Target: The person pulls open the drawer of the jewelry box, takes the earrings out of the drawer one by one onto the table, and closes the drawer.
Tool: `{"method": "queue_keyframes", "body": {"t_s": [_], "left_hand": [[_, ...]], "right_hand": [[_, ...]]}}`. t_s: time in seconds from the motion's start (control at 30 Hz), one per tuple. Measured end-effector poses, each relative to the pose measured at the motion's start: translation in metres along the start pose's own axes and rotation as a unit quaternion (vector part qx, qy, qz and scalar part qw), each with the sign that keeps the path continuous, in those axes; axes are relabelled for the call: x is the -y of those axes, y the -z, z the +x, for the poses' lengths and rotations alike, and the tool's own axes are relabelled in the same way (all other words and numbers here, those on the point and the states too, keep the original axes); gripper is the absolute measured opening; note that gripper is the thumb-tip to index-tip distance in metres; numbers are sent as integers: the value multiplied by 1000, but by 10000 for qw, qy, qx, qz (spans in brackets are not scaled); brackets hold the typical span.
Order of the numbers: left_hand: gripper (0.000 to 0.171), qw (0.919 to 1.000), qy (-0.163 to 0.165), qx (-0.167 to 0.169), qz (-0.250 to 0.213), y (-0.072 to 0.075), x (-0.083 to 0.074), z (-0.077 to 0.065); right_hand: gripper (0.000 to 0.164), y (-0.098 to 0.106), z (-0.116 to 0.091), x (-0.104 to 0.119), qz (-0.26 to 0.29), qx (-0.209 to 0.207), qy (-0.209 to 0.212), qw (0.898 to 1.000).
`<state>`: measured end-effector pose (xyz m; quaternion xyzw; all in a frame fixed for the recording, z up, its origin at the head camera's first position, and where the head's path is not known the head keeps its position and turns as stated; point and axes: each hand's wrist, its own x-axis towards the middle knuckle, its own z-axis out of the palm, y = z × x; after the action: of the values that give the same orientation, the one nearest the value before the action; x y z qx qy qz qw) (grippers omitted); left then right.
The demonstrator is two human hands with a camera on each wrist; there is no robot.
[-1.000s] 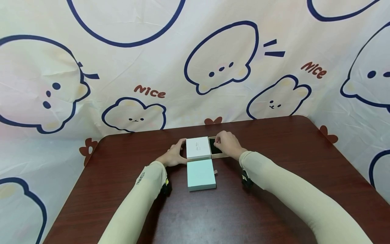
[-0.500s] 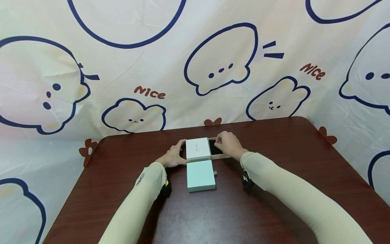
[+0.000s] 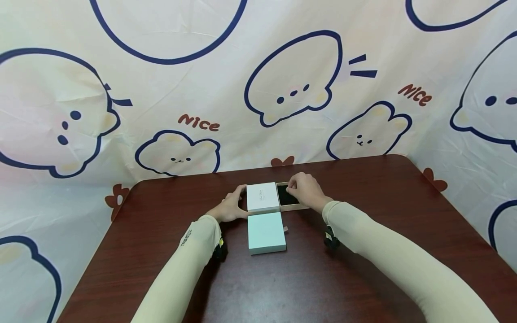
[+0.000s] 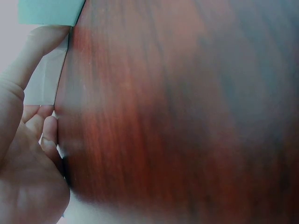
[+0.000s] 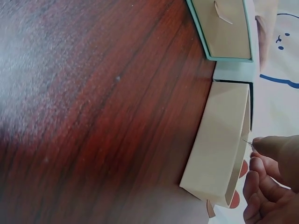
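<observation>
A white drawer-style gift box [image 3: 262, 197] lies on the table, its beige drawer [image 5: 215, 135] pulled out to the right and lined in black. My left hand [image 3: 229, 205] grips the box's left end, thumb at the near side and fingers at the far side. Over the drawer, my right hand [image 3: 307, 190] pinches a tiny, thin, wire-like thing [image 5: 247, 142] between thumb and forefinger; its kind I cannot tell. Directly in front of the white box sits a mint-green box [image 3: 265, 231], its drawer pushed in and a small ribbon pull [image 5: 223, 15] showing on its right end.
The dark reddish-brown wooden table [image 3: 258, 287] reaches back to a pale cloth backdrop [image 3: 226, 89] printed with cartoon figures. A ribbon tab [image 5: 210, 208] hangs from the outer end of the pulled-out drawer.
My right hand has shifted slightly to the right over the drawer, so more of the black lining shows. The left hand and both boxes stay in place.
</observation>
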<state>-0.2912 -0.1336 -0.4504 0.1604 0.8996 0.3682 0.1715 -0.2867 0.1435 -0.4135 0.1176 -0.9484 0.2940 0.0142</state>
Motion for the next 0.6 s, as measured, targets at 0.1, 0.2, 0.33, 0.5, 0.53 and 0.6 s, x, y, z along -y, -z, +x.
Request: {"method": "queue_keyframes", "body": {"t_s": [0.1, 0.2, 0.33, 0.5, 0.53, 0.6], "left_hand": [[97, 10000, -15, 1, -10, 0, 0, 1], [97, 10000, -42, 6, -18, 0, 1, 1], [97, 10000, -32, 2, -25, 0, 1, 1], [97, 10000, 1, 2, 11, 0, 1, 0], [97, 10000, -2, 4, 14, 0, 1, 0], [97, 10000, 4, 8, 30, 0, 0, 1]], "right_hand": [[12, 2, 0, -1, 3, -29, 10, 10000], [13, 5, -1, -1, -19, -21, 18, 10000], [13, 8, -3, -1, -30, -31, 76, 10000], [13, 10, -4, -2, -66, -113, 179, 9998], [13, 11, -4, -2, -97, -121, 189, 9997], [12, 11, -6, -2, -123, -116, 187, 9997]]}}
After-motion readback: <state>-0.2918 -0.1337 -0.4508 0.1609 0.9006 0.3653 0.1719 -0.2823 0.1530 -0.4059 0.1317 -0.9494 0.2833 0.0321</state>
